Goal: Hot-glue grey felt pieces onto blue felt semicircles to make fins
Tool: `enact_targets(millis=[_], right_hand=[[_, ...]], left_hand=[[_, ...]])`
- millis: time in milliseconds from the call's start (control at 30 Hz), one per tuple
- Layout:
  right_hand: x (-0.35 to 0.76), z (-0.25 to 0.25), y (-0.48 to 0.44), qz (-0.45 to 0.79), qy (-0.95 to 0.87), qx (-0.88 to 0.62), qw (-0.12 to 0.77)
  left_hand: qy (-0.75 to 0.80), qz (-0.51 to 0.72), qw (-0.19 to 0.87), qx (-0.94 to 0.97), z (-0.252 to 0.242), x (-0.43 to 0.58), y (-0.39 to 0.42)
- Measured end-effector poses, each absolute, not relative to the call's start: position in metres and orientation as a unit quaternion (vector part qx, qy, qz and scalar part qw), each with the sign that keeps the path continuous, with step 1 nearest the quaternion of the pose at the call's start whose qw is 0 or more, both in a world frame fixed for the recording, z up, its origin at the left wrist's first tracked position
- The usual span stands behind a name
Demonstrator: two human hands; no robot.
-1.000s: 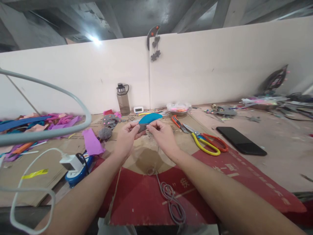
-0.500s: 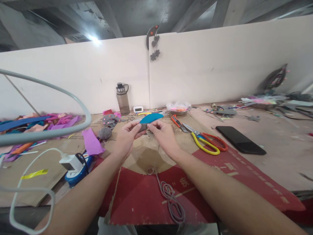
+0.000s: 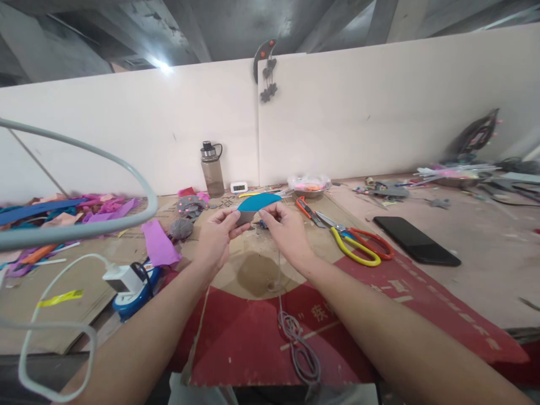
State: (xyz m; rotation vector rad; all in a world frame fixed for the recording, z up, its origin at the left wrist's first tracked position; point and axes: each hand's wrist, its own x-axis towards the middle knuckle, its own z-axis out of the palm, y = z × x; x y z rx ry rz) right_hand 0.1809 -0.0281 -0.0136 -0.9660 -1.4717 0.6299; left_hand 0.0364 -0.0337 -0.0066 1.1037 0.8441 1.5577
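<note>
Between my two hands is a curved piece of felt point(image 3: 259, 202), blue on its upper part with a grey strip along the lower edge. My left hand point(image 3: 219, 230) pinches its left end between thumb and fingers. The right end sits in the pinch of my right hand point(image 3: 284, 228). A grey cord point(image 3: 297, 343) lies in loops on the red cardboard below, and a thin strand runs up from it toward my right hand. Both hands are above the brown part of the cardboard sheet point(image 3: 253, 326).
Right of my hands lie a utility knife point(image 3: 309, 212), scissors point(image 3: 356, 244) and a black phone point(image 3: 415, 241). Felt scraps point(image 3: 105, 211), a purple piece point(image 3: 160, 243) and a power strip with charger point(image 3: 135, 292) are left. A bottle point(image 3: 212, 171) and bowl point(image 3: 310, 185) stand behind. A white cable point(image 3: 84, 225) arcs across the left.
My hands have spread slightly apart along the felt piece, showing more of its grey strip. The cord's upper end has shifted right and now runs straighter up toward my right hand.
</note>
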Motion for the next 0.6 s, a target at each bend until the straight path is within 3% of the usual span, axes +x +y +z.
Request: enact_targets(millis=[600], right_hand=[[0.1832, -0.0125, -0.0226, 0.393, -0.608, -0.367, 0.585]], left_hand=[[0.33, 0.612, 0.561, 0.45, -0.0051, 0.0332, -0.0327]])
